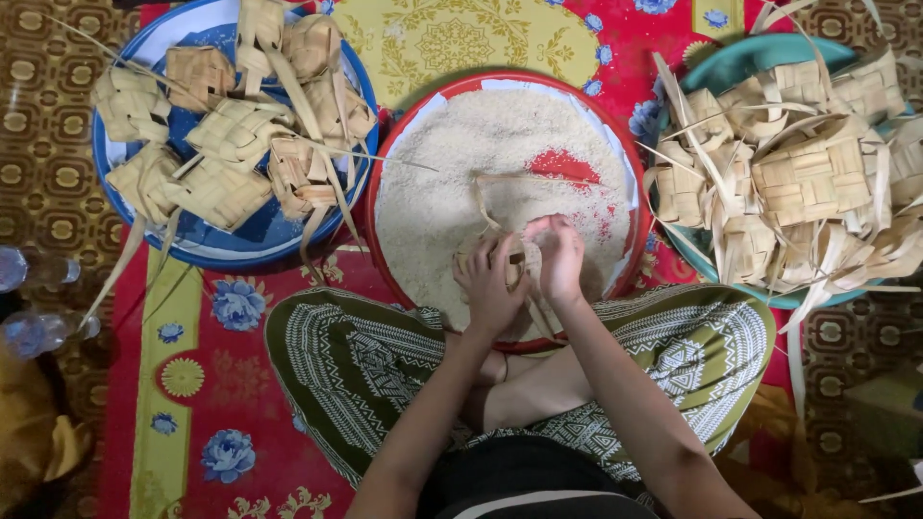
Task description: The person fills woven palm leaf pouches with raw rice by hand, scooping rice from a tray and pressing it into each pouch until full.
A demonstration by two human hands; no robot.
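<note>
A woven palm-leaf pouch [519, 258] sits between both hands over the near part of a round red tray [381, 183] full of white rice [461, 163]. My left hand [488, 288] grips the pouch from the left side. My right hand [560, 255] has its fingers bunched at the pouch's top opening; whether it holds rice I cannot tell. Long leaf strips from the pouch trail over the rice.
A blue basin [231, 245] at the left holds several woven pouches [236, 130]. A teal basin [740, 58] at the right is heaped with more pouches [808, 173]. My crossed legs in green patterned cloth [346, 356] lie below. Clear plastic bottles [29, 298] rest at the far left.
</note>
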